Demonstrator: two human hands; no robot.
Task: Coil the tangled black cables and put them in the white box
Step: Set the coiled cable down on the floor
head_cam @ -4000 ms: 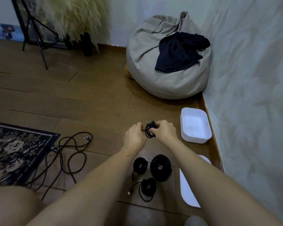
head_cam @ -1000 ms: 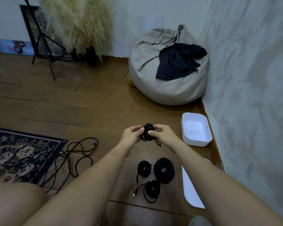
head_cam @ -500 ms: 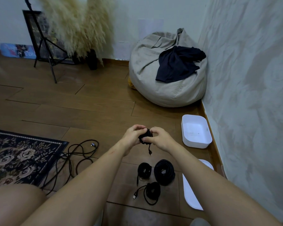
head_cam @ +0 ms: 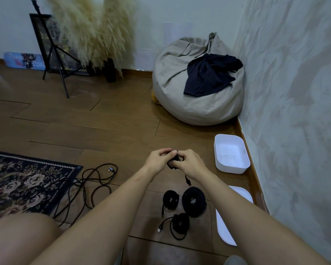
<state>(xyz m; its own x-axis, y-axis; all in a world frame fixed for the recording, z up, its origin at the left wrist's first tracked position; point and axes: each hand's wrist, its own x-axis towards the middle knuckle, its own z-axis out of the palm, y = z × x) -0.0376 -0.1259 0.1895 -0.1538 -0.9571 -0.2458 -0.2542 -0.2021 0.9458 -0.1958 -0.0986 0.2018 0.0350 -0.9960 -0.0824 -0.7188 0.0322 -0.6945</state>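
Observation:
Above the wooden floor, my left hand (head_cam: pixel 159 159) and my right hand (head_cam: pixel 189 165) both grip a small coiled black cable (head_cam: pixel 173 163); its plug end dangles below my right hand. Three coiled black cables lie on the floor below my hands: a small coil (head_cam: pixel 170 199), a large coil (head_cam: pixel 194 201) and a third coil (head_cam: pixel 180 224) with a loose plug end. A tangled black cable (head_cam: pixel 96 186) sprawls to the left beside the rug. The white box (head_cam: pixel 230 155) stands open to the right of my hands, by the wall.
A white lid (head_cam: pixel 224 228) lies flat by the wall, partly hidden by my right forearm. A patterned dark rug (head_cam: pixel 23 182) covers the floor at left. A grey beanbag (head_cam: pixel 197 88) with dark cloth fills the far corner. A tripod (head_cam: pixel 54 50) and pampas grass (head_cam: pixel 92 31) stand behind.
My hands have closed tighter around the small coil, hiding most of it, and its plug end now hangs down. My view has tilted up slightly.

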